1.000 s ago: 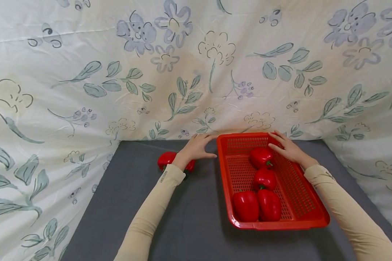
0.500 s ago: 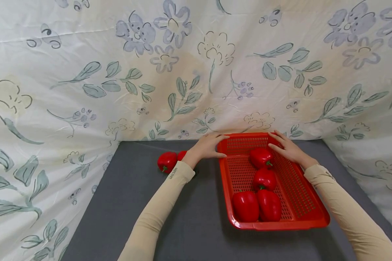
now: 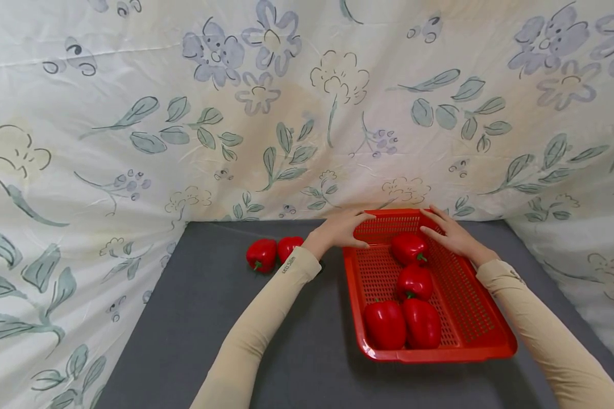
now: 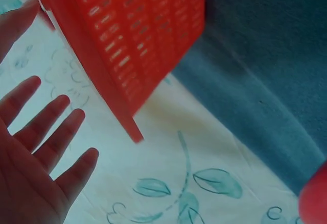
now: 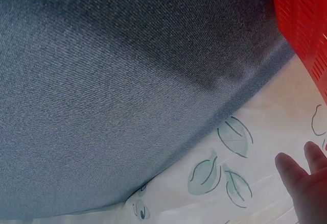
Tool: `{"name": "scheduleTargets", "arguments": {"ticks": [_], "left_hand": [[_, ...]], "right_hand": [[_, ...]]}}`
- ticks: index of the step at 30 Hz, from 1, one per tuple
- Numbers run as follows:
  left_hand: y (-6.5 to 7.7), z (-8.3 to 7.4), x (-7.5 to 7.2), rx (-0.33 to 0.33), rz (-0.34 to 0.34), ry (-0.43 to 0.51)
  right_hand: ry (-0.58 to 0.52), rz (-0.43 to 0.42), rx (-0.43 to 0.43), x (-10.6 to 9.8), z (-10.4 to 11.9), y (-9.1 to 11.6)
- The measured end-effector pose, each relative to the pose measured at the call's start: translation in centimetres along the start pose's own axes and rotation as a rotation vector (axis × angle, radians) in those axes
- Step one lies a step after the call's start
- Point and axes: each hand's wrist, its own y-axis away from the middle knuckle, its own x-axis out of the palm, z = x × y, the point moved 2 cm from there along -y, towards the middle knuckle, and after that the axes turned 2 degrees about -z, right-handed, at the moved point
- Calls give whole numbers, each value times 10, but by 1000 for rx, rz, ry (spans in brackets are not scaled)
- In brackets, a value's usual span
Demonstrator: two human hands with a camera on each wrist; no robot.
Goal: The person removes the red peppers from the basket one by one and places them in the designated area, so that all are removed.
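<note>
A red plastic basket [image 3: 358,318] with slotted walls stands on the grey table, with several red bell peppers [image 3: 385,325] inside. My left hand [image 3: 340,230] is over the basket's far left corner; in the left wrist view its fingers [image 4: 51,117] are spread and hold nothing, with the thumb close to the rim. My right hand [image 3: 452,234] is at the right rim near the far corner, its fingers extended over the basket; whether it touches the rim is unclear. Left of the basket, two more red bell peppers [image 3: 261,254] lie on the table, one partly hidden by my left wrist.
The grey cloth-covered table [image 3: 184,341] ends at the back against a floral curtain [image 3: 286,159]. More of this curtain hangs along the left and right sides.
My left hand has moved right, from beside the basket to over its left rim, uncovering more of the peppers on the table. My right hand and the basket stay put.
</note>
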Motion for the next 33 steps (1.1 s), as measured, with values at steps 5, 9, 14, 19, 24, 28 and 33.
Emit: {"name": "scheduleTargets", "arguments": {"ticks": [5, 9, 14, 19, 24, 28, 33], "left_hand": [[-9, -10, 1, -4, 30, -12], [-16, -21, 0, 15, 43, -25], [-25, -33, 3, 29, 79, -35], [-34, -42, 10, 44, 106, -37], [-39, -45, 11, 31, 123, -56], [-40, -47, 8, 20, 120, -74], [-42, -52, 4, 27, 124, -51]], "right_hand": [[-3, 2, 2, 0, -1, -1], [0, -2, 1, 1, -1, -1], [2, -3, -1, 1, 0, -1], [1, -4, -4, 0, 1, 0], [-2, 7, 8, 0, 2, 0], [-3, 14, 9, 0, 2, 0], [0, 10, 7, 0, 0, 0]]}}
